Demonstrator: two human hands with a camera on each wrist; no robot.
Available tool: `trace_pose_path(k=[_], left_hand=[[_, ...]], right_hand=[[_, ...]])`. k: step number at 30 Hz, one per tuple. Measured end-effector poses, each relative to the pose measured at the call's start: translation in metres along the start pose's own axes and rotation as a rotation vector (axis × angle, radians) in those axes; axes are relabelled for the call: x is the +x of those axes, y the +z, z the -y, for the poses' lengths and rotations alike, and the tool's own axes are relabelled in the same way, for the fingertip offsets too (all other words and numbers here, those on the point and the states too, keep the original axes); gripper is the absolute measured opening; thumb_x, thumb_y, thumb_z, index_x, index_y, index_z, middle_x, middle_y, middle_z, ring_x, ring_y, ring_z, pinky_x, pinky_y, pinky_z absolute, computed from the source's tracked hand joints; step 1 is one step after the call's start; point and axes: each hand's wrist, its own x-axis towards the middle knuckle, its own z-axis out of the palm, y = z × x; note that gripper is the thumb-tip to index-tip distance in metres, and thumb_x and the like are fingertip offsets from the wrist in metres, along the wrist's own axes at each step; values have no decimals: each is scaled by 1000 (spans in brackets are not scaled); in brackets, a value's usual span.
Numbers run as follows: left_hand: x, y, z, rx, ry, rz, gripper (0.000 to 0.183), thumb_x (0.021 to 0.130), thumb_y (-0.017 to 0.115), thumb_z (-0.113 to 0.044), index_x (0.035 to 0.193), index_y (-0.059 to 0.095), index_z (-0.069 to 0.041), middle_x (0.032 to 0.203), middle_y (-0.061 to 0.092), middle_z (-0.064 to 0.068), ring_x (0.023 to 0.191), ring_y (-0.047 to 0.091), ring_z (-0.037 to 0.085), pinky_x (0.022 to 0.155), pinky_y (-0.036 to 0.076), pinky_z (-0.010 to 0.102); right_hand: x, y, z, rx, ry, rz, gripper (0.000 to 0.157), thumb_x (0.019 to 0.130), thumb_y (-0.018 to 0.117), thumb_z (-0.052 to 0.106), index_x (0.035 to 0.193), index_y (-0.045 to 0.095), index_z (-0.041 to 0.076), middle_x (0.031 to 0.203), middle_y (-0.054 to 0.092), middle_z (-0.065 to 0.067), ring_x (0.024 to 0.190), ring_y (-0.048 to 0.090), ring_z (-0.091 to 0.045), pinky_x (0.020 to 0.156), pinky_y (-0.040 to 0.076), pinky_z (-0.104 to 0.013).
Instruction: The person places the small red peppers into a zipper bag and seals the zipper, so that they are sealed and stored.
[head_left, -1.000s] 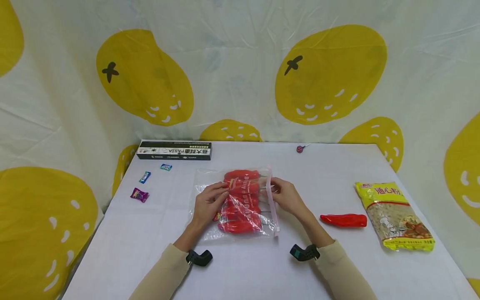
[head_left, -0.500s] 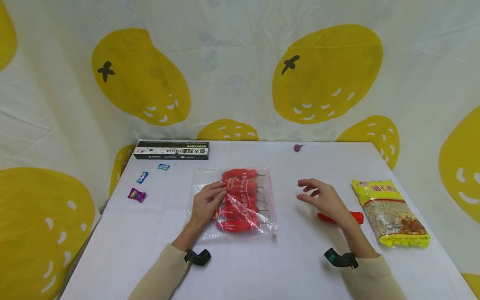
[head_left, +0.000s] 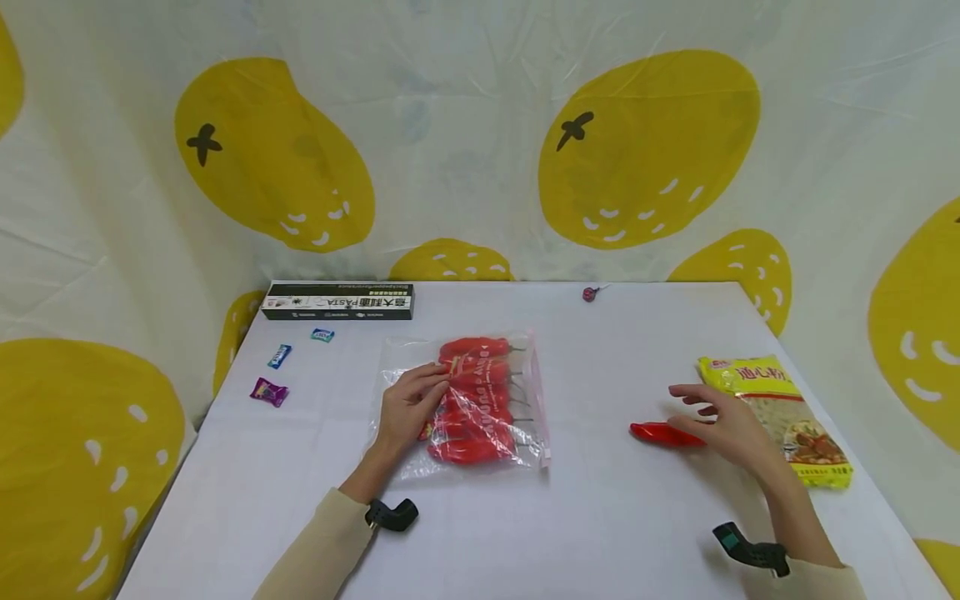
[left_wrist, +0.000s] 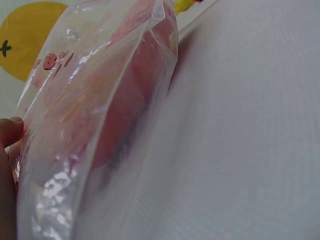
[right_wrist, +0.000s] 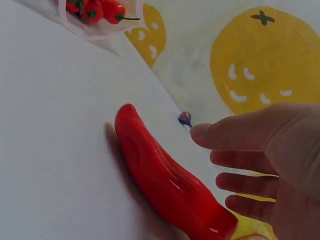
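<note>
A clear zip bag (head_left: 539, 408) lies mid-table with its pink-edged end to the right. Inside are several long red peppers (head_left: 471, 451) with thin stems. My left hand (head_left: 405, 408) rests on the bag's left part, fingers extended across the plastic; its thumb (left_wrist: 11, 131) shows at the edge of the left wrist view. A loose red pepper (head_left: 656, 433) lies right of the bag, its right end hidden behind my right hand (head_left: 738, 429). That hand hovers over it, fingers spread and loosely bent; the right wrist view shows the pepper (right_wrist: 167, 182) beside the fingers, not held.
A yellow pasta packet (head_left: 817, 454) lies at the right, partly behind my right hand. A dark pasta box (head_left: 337, 302) sits at the back left, with two blue candies (head_left: 280, 357) and a purple one (head_left: 269, 392) nearby. A lollipop (head_left: 589, 294) lies at the back edge.
My right hand has let go of the bag's pink edge and moved right to the loose pepper. My left hand stays on the bag. The whole head view has shifted slightly.
</note>
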Motion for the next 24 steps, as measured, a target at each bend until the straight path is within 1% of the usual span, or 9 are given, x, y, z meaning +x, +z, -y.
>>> trace_pose_path(k=[4, 6, 9, 12, 15, 18, 20, 22, 24], left_hand=[[1, -2, -17, -8, 36, -12, 19, 86, 67, -11, 102, 71, -2, 114, 67, 16, 119, 57, 32, 101, 45, 41], [1, -4, -26, -6, 42, -12, 19, 86, 66, -7, 102, 70, 1, 114, 66, 20, 118, 56, 37, 100, 44, 43], [1, -7, -32, 2, 34, -9, 19, 85, 66, -6, 102, 70, 2, 113, 66, 21, 117, 56, 39, 100, 45, 42], [1, -7, -33, 2, 37, -9, 18, 85, 67, -6, 101, 70, 2, 112, 66, 22, 116, 56, 40, 100, 45, 43], [1, -7, -32, -4, 44, -11, 18, 85, 67, -5, 101, 70, 3, 112, 66, 22, 116, 56, 40, 99, 45, 42], [1, -7, -32, -9, 43, -9, 18, 85, 67, -6, 101, 71, 2, 112, 66, 21, 116, 56, 40, 100, 45, 40], [2, -6, -32, -7, 45, -4, 19, 85, 67, -6, 101, 71, 2, 112, 66, 21, 116, 56, 39, 100, 46, 39], [2, -6, -32, -14, 42, -2, 19, 85, 67, -6, 102, 71, 2, 112, 67, 21, 116, 56, 39, 100, 45, 38], [2, -6, -32, -18, 42, -1, 19, 85, 67, -6, 101, 70, 2, 112, 66, 21, 116, 56, 39, 100, 45, 39]], right_hand=[[-8, -6, -13, -34, -25, 1, 51, 83, 69, 37, 127, 56, 13, 122, 60, -16, 104, 53, -31, 71, 48, -18], [-11, -8, -16, -49, -29, 19, 51, 82, 71, 35, 127, 56, 13, 123, 59, -16, 106, 52, -31, 74, 48, -22], [-13, -9, -20, -79, -15, 66, 53, 79, 74, 33, 126, 57, 15, 124, 58, -16, 107, 51, -28, 76, 47, -27], [-13, -7, -24, -107, 3, 104, 54, 76, 76, 29, 125, 57, 15, 121, 59, -16, 104, 51, -26, 76, 46, -27], [-13, -4, -26, -137, 24, 126, 54, 76, 77, 22, 125, 57, 13, 118, 59, -16, 100, 51, -25, 74, 46, -27], [-12, 0, -26, -152, 44, 118, 51, 77, 74, 17, 125, 57, 11, 114, 60, -17, 97, 53, -26, 74, 48, -32], [-11, 2, -24, -155, 57, 105, 50, 78, 73, 18, 125, 57, 11, 113, 61, -18, 96, 53, -26, 73, 50, -34], [-9, 2, -20, -141, 65, 93, 50, 79, 73, 20, 126, 57, 12, 114, 61, -20, 96, 53, -27, 72, 51, -33], [-7, 3, -16, -119, 54, 76, 49, 80, 73, 21, 126, 57, 13, 113, 62, -19, 95, 53, -26, 70, 51, -29]])
